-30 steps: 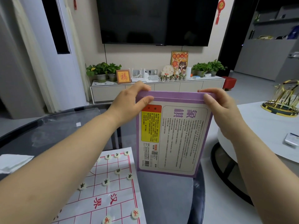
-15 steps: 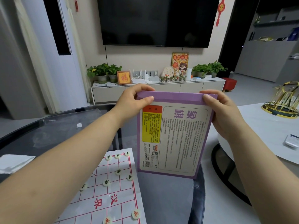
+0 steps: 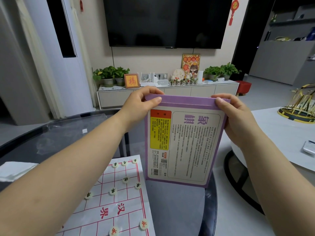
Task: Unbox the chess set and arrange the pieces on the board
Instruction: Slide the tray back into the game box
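Observation:
I hold a flat purple chess set box (image 3: 187, 143) upright in the air, its printed back facing me upside down. My left hand (image 3: 141, 106) pinches its top left corner, thumb in front. Gripping the top right corner is my right hand (image 3: 238, 120). Below it, a white paper board (image 3: 119, 201) with red grid lines lies on the dark glass table (image 3: 51, 133). Several round white pieces sit on the board, some with green characters (image 3: 125, 180) toward the far edge, some with red characters (image 3: 143, 223) nearer me. My left forearm covers the board's left part.
A folded white cloth (image 3: 13, 169) lies at the table's left. To the right stands a white round table (image 3: 281, 142) with a gold ornament (image 3: 300, 106) and a small device (image 3: 309, 147). A TV cabinet with plants (image 3: 167, 92) stands against the far wall.
The box and both hands have stayed nearly in place, shifting only slightly as the view moved. The grip on the top corners is the same.

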Demonstrator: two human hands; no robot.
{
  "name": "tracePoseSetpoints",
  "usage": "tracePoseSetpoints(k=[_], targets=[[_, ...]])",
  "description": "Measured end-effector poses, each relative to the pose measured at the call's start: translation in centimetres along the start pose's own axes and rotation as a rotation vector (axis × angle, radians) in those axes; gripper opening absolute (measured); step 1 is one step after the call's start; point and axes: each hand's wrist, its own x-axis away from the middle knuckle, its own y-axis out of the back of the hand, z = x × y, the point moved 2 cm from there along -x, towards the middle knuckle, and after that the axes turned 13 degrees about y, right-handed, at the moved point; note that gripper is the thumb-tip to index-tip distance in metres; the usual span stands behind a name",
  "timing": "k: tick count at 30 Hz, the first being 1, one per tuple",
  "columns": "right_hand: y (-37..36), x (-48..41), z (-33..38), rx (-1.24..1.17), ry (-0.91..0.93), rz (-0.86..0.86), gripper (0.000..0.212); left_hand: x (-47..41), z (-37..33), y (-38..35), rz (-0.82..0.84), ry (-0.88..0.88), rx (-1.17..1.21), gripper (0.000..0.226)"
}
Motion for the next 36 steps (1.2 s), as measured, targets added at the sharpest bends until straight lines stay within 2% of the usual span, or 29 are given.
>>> tracePoseSetpoints(k=[5,8,11,17,21,23,27,31,36], targets=[[0.3,0.2,0.0,0.035,0.057,0.022,0.018,0.3,0.5,0.3,-0.081,-0.103,-0.184,0.015],[0.3,0.2,0.1,0.091,0.127,-0.004,0.018,0.6,1.3,0.6,-0.186,-0.258,-0.413,0.032],[0.3,0.2,0.2,0.137,0.194,-0.042,0.014,0.9,1.4,0.7,-0.224,-0.331,-0.484,0.034],[0.5,0.9,0.8,0.225,0.239,0.003,0.025,0.5,-0.8,-0.5,-0.100,-0.184,-0.632,0.019],[0.3,1.2,1.3,0.228,0.182,-0.005,0.026,0.5,-1.7,-1.2,0.026,-0.112,-0.833,0.037],[0.0,1.3,1.3,0.240,0.160,-0.064,0.021,0.8,-1.8,-1.4,0.030,-0.112,-0.908,0.051],[-0.6,2.0,0.9,0.154,0.061,-0.181,0.011,1.6,-1.8,-1.7,-0.004,-0.199,-1.008,0.049],[-0.8,2.5,0.9,0.036,-0.011,-0.215,0.010,2.1,-1.9,-1.7,-0.009,-0.199,-1.011,0.050],[-0.9,2.4,1.4,0.030,-0.061,-0.198,0.016,2.3,-2.1,-1.7,0.012,-0.187,-0.994,0.051]])
